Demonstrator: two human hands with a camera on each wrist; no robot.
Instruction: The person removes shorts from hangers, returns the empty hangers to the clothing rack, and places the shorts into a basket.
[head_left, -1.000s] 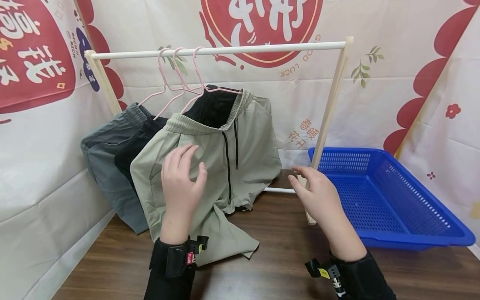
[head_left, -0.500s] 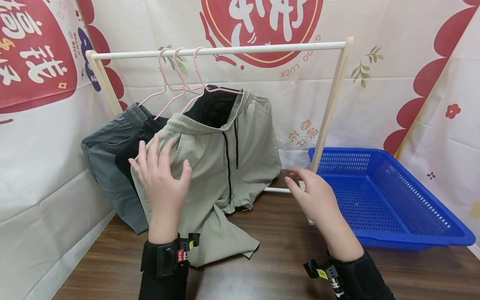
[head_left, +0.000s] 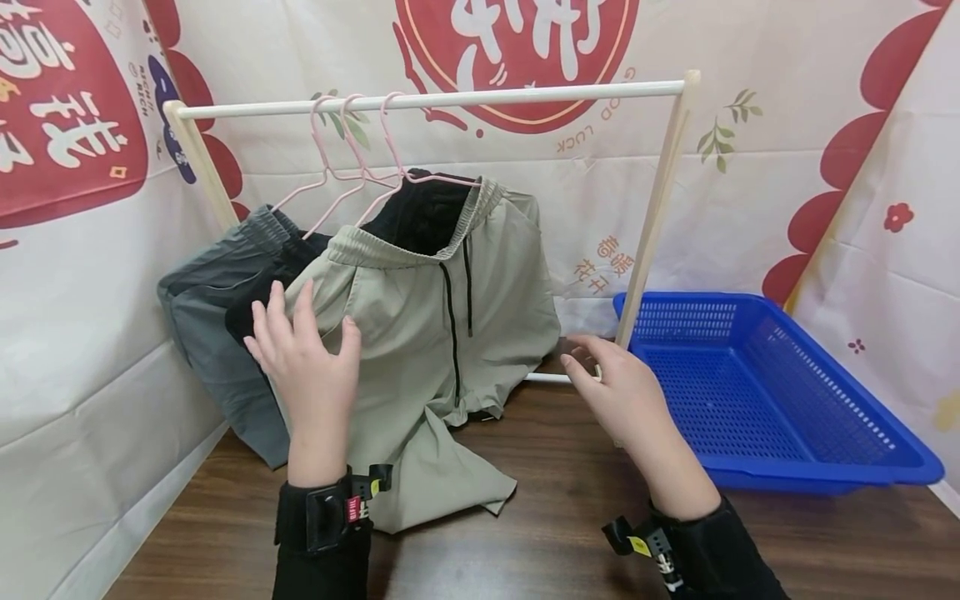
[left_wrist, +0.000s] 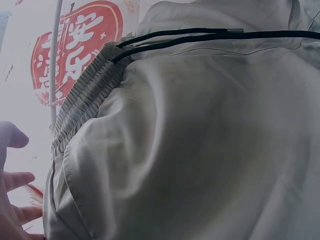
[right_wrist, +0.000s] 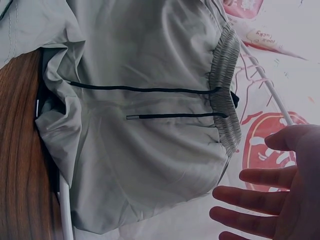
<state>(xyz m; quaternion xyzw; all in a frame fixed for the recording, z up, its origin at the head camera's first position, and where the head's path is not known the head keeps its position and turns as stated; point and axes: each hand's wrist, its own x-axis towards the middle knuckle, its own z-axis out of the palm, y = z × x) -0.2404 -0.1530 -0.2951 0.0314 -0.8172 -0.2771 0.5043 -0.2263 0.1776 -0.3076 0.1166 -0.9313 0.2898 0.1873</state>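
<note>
Left hand now farther left, fingers wide before green shorts; right hand near rack, fingers loose. Both empty; shorts hang unheld.

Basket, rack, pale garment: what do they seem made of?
Basket: likely plastic, slightly glossy, moulded and perforated.
Rack: posts look like bare wood, matt and tan; the smooth white bar could be plastic or coated metal.
Pale garment: thin, matt fabric, probably synthetic, with fine creases.
</note>
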